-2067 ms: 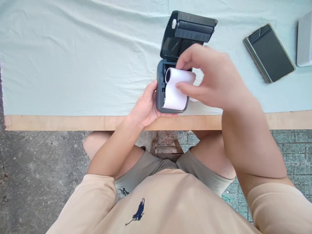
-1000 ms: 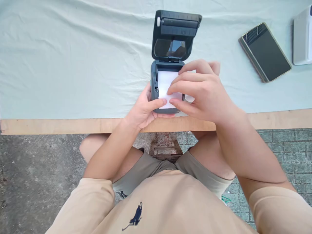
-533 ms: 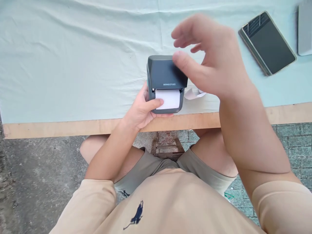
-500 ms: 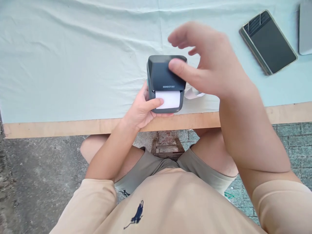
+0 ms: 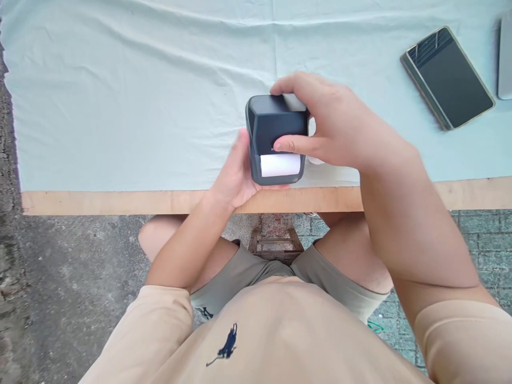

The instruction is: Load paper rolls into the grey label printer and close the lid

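Note:
A dark label printer is held just above the near edge of the table. White label paper shows at its lower front opening. My left hand cradles the printer from below and its left side, thumb along the side. From the right, my right hand grips the printer, with the thumb across the front of its lid and the fingers over the top edge. Behind the printer, a piece of white paper lies partly hidden by my right hand.
A dark-screened phone in a case lies at the right on the pale cloth. A grey object is cut off by the right edge. The table's bare wooden edge runs in front of me, above a wooden stool.
My right hand has come down from above the printer and closed on its lid. My left thumb has moved off the white paper to the printer's side.

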`<state>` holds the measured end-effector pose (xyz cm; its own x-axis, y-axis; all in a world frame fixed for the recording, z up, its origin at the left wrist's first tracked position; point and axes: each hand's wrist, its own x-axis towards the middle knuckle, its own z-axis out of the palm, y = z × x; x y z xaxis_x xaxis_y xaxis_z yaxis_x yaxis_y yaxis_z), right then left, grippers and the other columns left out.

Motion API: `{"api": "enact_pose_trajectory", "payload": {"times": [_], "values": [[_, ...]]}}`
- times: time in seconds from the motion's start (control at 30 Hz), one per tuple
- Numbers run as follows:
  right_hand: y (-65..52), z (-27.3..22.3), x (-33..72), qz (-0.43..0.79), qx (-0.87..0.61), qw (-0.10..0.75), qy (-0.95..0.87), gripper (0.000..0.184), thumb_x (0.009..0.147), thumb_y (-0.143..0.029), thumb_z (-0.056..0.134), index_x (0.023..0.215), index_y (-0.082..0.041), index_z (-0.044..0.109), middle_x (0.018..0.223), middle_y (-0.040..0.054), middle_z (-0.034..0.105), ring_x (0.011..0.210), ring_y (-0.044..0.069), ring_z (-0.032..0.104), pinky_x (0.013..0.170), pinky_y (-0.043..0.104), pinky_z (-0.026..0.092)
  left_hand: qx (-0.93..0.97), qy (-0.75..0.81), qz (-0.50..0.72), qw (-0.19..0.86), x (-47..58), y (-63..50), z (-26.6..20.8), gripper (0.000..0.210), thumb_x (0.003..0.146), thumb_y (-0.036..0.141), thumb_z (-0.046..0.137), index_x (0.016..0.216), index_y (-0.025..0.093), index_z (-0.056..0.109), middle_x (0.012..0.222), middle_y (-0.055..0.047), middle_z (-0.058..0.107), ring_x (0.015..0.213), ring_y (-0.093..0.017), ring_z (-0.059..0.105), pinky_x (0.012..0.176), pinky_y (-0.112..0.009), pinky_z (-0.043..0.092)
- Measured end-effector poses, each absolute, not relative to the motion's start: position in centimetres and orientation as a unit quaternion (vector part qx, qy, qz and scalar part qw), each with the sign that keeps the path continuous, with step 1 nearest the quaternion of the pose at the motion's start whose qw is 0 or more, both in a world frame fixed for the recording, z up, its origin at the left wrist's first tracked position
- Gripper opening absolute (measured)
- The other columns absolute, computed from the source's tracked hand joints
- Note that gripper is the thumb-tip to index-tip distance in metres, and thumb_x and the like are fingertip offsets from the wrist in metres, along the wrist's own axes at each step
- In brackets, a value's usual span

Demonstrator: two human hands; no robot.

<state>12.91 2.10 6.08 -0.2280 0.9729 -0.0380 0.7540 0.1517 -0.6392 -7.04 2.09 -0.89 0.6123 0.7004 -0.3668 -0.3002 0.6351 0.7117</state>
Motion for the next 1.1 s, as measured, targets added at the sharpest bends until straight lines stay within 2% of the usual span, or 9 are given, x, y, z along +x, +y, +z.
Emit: {"api": "enact_pose_trajectory", "payload": {"times": [0.1,0.2,0.33,0.5,0.67,0.8,0.9,1.0,1.1], "values": [[2.1,6.5,13.4,0.287,-0.574,0.187,-0.744,0.05,0.089,-0.045,0.064,0.137,-0.034,0.06,0.142,0.003,0.067,0.12,0.03,0.065,0.101,0.046,0.055,0.285,0.338,0.27,0.855,-6.8,2.4,-0.6,0.069,0.106,0.072,0.025,0.136,0.023,0.065,0.121,-0.008,0.079,0.103,-0.033,0.082,0.064,-0.044,0.073],[2.1,6.8,13.7,0.295,-0.556,0.186,-0.755,0.053,0.091,-0.046,0.061,0.142,-0.032,0.06,0.147,0.0034,0.066,0.131,0.031,0.063,0.105,0.046,0.055,0.273,0.357,0.248,0.858,-6.9,2.7,-0.5,0.075,0.107,0.072,0.014,0.142,0.026,0.061,0.12,-0.006,0.08,0.101,-0.031,0.083,0.062,-0.041,0.073],[2.1,6.3,14.1,0.275,-0.541,0.178,-0.775,0.065,0.081,-0.047,0.071,0.143,-0.033,0.06,0.142,0.0049,0.069,0.126,0.033,0.066,0.1,0.047,0.057,0.267,0.362,0.244,0.859,-7.2,3.0,-1.0,0.067,0.107,0.071,0.024,0.14,0.028,0.062,0.12,-0.004,0.08,0.09,-0.028,0.082,0.055,-0.037,0.07],[2.0,6.2,14.4,0.254,-0.538,0.171,-0.785,0.075,0.075,-0.043,0.081,0.146,-0.038,0.056,0.147,0.0013,0.065,0.127,0.031,0.066,0.1,0.046,0.059,0.294,0.358,0.244,0.852,-7.1,3.1,-1.6,0.056,0.103,0.068,0.038,0.133,0.03,0.065,0.128,-0.005,0.077,0.102,-0.032,0.081,0.06,-0.041,0.071],[1.3,8.2,14.4,0.156,-0.521,0.219,-0.81,0.048,0.086,-0.046,0.075,0.131,-0.032,0.066,0.139,0.005,0.069,0.124,0.029,0.068,0.098,0.045,0.059,0.278,0.345,0.242,0.863,-6.9,3.1,-1.7,0.055,0.101,0.069,0.043,0.128,0.027,0.067,0.119,-0.006,0.081,0.102,-0.035,0.081,0.057,-0.041,0.07],[0.8,8.5,13.9,-0.003,-0.583,0.369,-0.724,0.019,0.096,-0.039,0.064,0.105,-0.024,0.071,0.097,0.0062,0.067,0.091,0.024,0.069,0.088,0.043,0.058,0.274,0.332,0.234,0.872,-7.1,3.0,-1.9,0.062,0.098,0.077,0.044,0.129,0.029,0.067,0.121,-0.006,0.082,0.097,-0.036,0.082,0.059,-0.047,0.072],[0.5,8.3,13.3,-0.016,-0.628,0.422,-0.653,0.015,0.101,-0.035,0.057,0.093,-0.023,0.063,0.089,0.0039,0.061,0.08,0.02,0.068,0.078,0.039,0.056,0.267,0.323,0.241,0.875,-7.2,3.1,-1.9,0.061,0.099,0.076,0.044,0.129,0.029,0.069,0.123,-0.006,0.081,0.098,-0.035,0.083,0.06,-0.045,0.072],[0.1,8.6,12.6,-0.02,-0.61,0.422,-0.67,0.02,0.098,-0.034,0.059,0.081,-0.023,0.055,0.078,0.0022,0.06,0.072,0.019,0.063,0.074,0.038,0.051,0.264,0.334,0.24,0.872,-7.1,3.2,-1.8,0.06,0.101,0.074,0.042,0.129,0.029,0.069,0.125,-0.005,0.08,0.102,-0.034,0.082,0.061,-0.045,0.073],[0.2,8.7,12.0,0.038,-0.619,0.294,-0.728,0.013,0.089,-0.031,0.062,0.08,-0.024,0.057,0.073,0.0008,0.065,0.063,0.018,0.056,0.068,0.038,0.044,0.284,0.347,0.235,0.863,-7.0,3.2,-1.7,0.062,0.101,0.075,0.04,0.132,0.028,0.066,0.126,-0.006,0.079,0.101,-0.035,0.082,0.062,-0.046,0.072]]}}
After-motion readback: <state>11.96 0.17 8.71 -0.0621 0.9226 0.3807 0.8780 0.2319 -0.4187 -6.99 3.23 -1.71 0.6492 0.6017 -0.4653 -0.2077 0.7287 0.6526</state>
